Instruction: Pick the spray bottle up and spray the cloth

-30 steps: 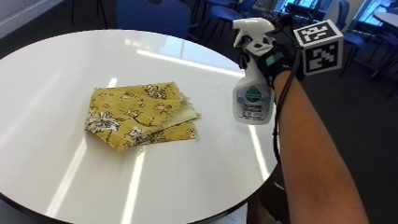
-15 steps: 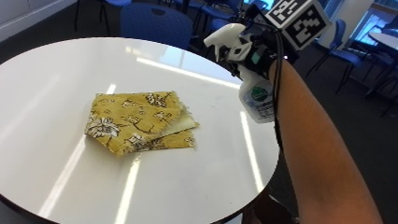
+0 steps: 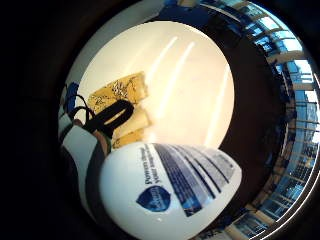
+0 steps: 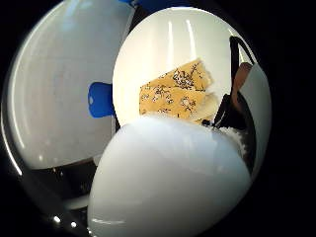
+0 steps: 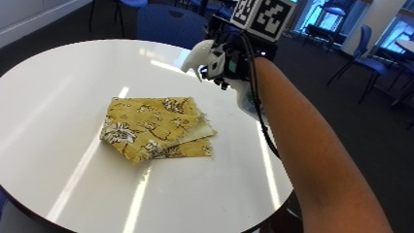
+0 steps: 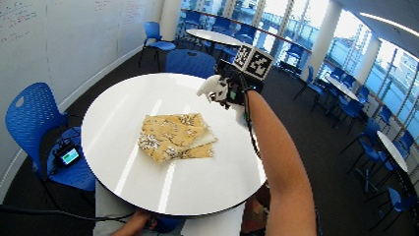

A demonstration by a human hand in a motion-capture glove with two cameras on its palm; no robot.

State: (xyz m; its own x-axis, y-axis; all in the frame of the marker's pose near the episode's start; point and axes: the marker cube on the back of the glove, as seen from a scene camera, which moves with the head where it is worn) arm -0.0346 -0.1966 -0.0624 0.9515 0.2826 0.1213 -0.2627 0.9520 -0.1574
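i see the white body of the spray bottle (image 4: 168, 182) filling much of this view, so it sits close to my palm. past its rounded shoulder lies the round white table (image 4: 163, 54), with the yellow patterned cloth (image 4: 175, 94) folded flat on it, one paler layer showing at the cloth's edge. beside the table's rim stands a blue chair (image 4: 101, 100) on a grey floor. at the picture's edge, next to the bottle, i see part of my right hand (image 4: 247, 94): a black strap, white plastic and a bit of finger. i cannot tell from here how the fingers sit.
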